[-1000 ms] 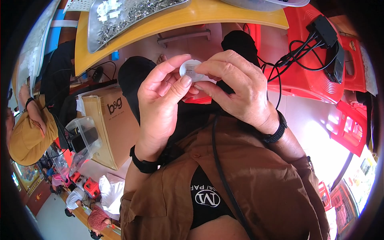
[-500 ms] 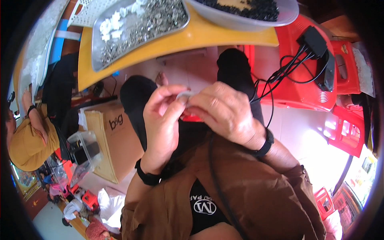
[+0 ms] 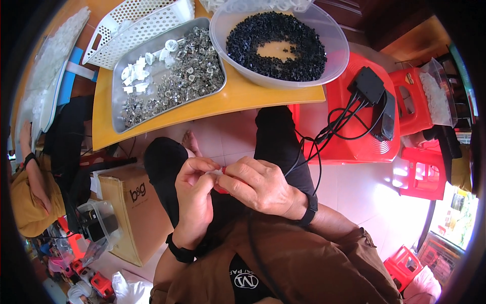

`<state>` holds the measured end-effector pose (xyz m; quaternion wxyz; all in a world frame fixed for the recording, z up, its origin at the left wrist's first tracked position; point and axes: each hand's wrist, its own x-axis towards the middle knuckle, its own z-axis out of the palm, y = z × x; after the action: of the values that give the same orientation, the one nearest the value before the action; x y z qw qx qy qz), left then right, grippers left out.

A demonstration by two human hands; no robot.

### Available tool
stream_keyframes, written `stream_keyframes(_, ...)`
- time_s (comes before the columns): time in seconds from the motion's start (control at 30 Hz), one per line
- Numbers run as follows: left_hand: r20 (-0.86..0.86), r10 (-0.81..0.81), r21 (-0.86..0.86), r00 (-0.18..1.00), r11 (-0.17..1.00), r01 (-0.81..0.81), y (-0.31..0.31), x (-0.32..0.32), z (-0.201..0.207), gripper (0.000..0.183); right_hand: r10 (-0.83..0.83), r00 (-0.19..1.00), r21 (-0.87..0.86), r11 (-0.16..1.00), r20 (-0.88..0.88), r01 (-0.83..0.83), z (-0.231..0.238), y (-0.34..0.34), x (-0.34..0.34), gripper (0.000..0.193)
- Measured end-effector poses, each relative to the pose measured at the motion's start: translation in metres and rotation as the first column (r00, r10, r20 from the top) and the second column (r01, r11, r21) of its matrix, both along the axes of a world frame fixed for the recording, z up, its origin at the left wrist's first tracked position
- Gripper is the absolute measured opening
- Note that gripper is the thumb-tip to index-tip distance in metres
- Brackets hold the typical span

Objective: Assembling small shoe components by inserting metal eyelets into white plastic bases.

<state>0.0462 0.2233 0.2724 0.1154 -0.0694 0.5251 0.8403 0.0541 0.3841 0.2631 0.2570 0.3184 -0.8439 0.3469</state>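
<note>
Above my lap, my left hand (image 3: pixel 196 192) and my right hand (image 3: pixel 259 185) meet, thumbs and fingers pinched together. A small white plastic piece (image 3: pixel 216 173) shows between the fingertips, mostly hidden by them. Both hands appear to grip it. Beyond them, on the yellow table (image 3: pixel 263 97), lies a metal tray (image 3: pixel 223 83). It holds small shiny metal parts (image 3: pixel 188 81) and white plastic pieces (image 3: pixel 135 75). To its right stands a clear plastic bowl (image 3: pixel 340 58) with small black parts (image 3: pixel 253 66) ringed around its bottom.
A perforated white basket (image 3: pixel 147 25) stands behind the tray. On the right, a red stool (image 3: pixel 354 147) carries a black box (image 3: pixel 368 85) with cables hanging near my knee. A cardboard box (image 3: pixel 136 218) sits at my left. Farther left, a person in a mustard top (image 3: pixel 43 210) is seated.
The view has tilted upward, so more of the tray and bowl shows. Both hands stay together at the white piece, which is now more covered by the fingers.
</note>
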Motion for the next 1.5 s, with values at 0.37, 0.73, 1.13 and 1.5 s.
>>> stream_keyframes(0.37, 0.107, -0.194, 0.216, 0.975, 0.962, 0.168, -0.012, -0.005, 0.008, 0.027, -0.059, 0.998, -0.134, 0.989, -0.028, 0.054, -0.002, 0.004, -0.012, 0.036)
stream_keyframes(0.73, -0.041, -0.219, 0.168, 0.975, 0.960, 0.223, -0.010, 0.005, 0.006, 0.031, -0.095, 0.995, -0.174, 0.981, -0.026, 0.089, 0.005, 0.002, -0.002, 0.034)
stream_keyframes(1.13, -0.185, -0.168, 0.031, 0.968, 0.984, 0.176, -0.006, -0.002, 0.009, 0.029, -0.096, 0.988, -0.235, 0.964, 0.119, 0.122, 0.009, 0.001, -0.005, 0.028)
stream_keyframes(1.5, -0.058, -0.063, -0.022, 0.996, 0.998, 0.062, -0.004, 0.003, 0.001, 0.025, -0.194, 0.932, -0.237, 0.933, 0.306, 0.272, 0.054, 0.054, -0.015, 0.028)
